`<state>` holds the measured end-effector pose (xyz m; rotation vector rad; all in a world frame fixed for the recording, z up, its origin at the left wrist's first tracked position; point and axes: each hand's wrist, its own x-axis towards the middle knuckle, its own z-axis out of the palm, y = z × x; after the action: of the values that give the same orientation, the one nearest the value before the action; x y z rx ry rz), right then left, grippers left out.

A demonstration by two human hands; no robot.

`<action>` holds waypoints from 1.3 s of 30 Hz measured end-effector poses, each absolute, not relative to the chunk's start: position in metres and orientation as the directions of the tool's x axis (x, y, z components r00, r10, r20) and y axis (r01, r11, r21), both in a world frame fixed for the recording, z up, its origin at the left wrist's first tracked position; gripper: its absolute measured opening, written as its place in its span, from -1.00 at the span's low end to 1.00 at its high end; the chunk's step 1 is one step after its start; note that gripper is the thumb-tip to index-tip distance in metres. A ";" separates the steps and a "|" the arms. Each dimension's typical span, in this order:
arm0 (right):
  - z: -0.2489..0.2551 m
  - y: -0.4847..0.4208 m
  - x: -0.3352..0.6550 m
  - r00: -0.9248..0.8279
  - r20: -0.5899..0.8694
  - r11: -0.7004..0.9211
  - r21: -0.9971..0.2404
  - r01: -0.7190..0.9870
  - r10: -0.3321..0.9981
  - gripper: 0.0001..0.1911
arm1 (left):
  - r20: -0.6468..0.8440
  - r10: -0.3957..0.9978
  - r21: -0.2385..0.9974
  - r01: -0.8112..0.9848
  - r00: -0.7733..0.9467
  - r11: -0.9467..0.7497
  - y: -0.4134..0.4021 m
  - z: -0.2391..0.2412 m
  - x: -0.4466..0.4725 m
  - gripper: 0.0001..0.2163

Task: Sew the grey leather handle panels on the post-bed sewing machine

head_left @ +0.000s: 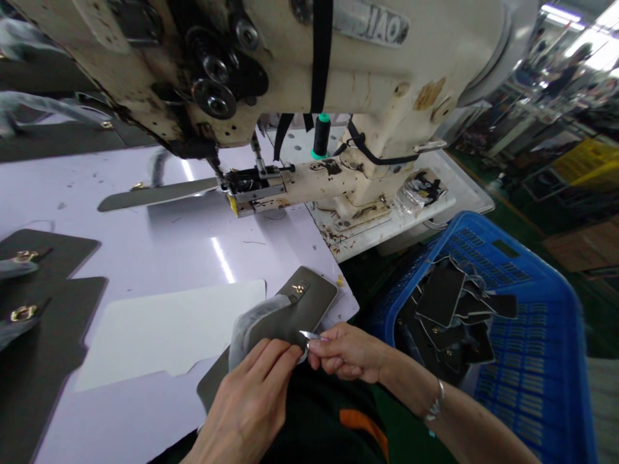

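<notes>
A grey leather panel with a small brass clasp lies over the table's near edge, a translucent plastic wrap on its left part. My left hand pinches the panel's near edge with its fingers closed. My right hand is closed on small metal thread snips, their tip at the panel's edge next to my left fingertips. A bracelet is on my right wrist.
An industrial sewing machine looms over the white table, its arm and needle area at the middle. More dark panels with brass fittings lie at left, a white sheet beside them. A blue plastic basket holds several finished dark pieces at right.
</notes>
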<state>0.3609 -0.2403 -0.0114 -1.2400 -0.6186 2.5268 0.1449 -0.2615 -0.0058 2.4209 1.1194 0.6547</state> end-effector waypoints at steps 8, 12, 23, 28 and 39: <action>-0.019 -0.247 0.361 -0.594 -0.674 -0.866 -0.493 -0.081 0.439 -0.69 | 0.238 0.794 0.530 0.610 0.560 -0.589 -0.263 -0.005 0.146 -0.75; -0.019 -0.249 0.360 -0.589 -0.675 -0.867 -0.489 -0.095 0.444 -0.68 | 0.229 0.793 0.522 0.617 0.564 -0.589 -0.264 -0.005 0.146 -0.75; -0.018 -0.249 0.361 -0.589 -0.673 -0.870 -0.481 -0.110 0.447 -0.70 | 0.268 0.787 0.510 0.611 0.556 -0.605 -0.265 -0.007 0.144 -0.73; -0.019 -0.250 0.360 -0.588 -0.671 -0.868 -0.482 -0.116 0.451 -0.71 | 0.274 0.785 0.523 0.599 0.555 -0.606 -0.265 -0.007 0.145 -0.74; -0.021 -0.251 0.362 -0.596 -0.656 -0.849 -0.522 -0.084 0.463 -0.65 | 0.286 0.784 0.517 0.601 0.550 -0.610 -0.265 -0.008 0.145 -0.75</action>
<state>0.3619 -0.2507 -0.0214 -1.2031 -0.6431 2.4723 0.1452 -0.2652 -0.0082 2.4299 1.1342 0.7090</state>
